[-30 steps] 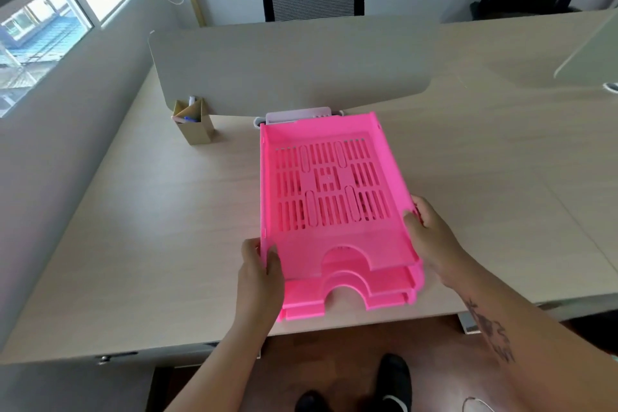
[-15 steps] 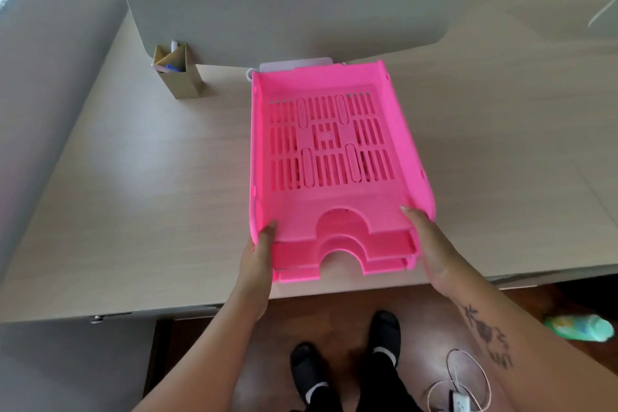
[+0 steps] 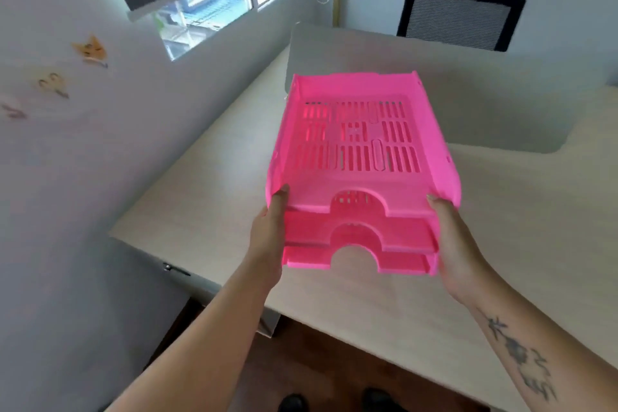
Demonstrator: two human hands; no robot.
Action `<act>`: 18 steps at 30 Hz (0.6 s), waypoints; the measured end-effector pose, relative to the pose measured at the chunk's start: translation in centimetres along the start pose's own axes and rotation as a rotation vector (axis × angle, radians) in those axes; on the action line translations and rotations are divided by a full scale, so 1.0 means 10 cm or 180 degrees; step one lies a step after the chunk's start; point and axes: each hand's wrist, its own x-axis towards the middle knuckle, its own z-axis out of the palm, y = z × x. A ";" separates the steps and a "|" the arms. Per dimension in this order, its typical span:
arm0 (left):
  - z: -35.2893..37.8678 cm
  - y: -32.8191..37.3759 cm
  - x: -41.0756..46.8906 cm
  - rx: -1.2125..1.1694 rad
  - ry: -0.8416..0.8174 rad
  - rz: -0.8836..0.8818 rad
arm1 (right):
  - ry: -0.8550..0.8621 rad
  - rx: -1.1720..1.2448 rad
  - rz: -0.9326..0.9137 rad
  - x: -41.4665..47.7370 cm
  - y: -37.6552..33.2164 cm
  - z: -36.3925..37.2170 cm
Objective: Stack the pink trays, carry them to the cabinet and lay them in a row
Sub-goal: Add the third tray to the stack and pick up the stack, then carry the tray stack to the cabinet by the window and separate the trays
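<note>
I see the stack of pink trays (image 3: 361, 177) held in the air above the desk (image 3: 207, 184). Left hand (image 3: 267, 237) clamped on its near left corner, right hand (image 3: 458, 244) clamped on the near right; thumbs over the top rim.

The two lower trays of the pink tray stack (image 3: 359, 177) show only their front lips; the top tray covers the rest. The fingers of the left hand (image 3: 267, 237) and right hand (image 3: 458, 244) lie hidden beneath it. The wall stickers (image 3: 88, 48) are blurred. The black shoes (image 3: 334, 401) are cut off by the bottom edge.
</note>
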 end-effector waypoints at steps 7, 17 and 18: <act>-0.53 0.03 -0.80 -0.0676 0.1761 0.0325 | -0.1417 -0.0339 0.0245 0.31 -0.03 0.76; -1.01 -0.52 -3.21 -0.1449 0.3998 0.1052 | -0.4110 -0.0492 0.0449 -1.12 0.24 2.00; -1.02 -0.58 -3.46 -0.1521 0.4121 0.1161 | -0.4302 -0.0486 0.0445 -1.34 0.28 2.08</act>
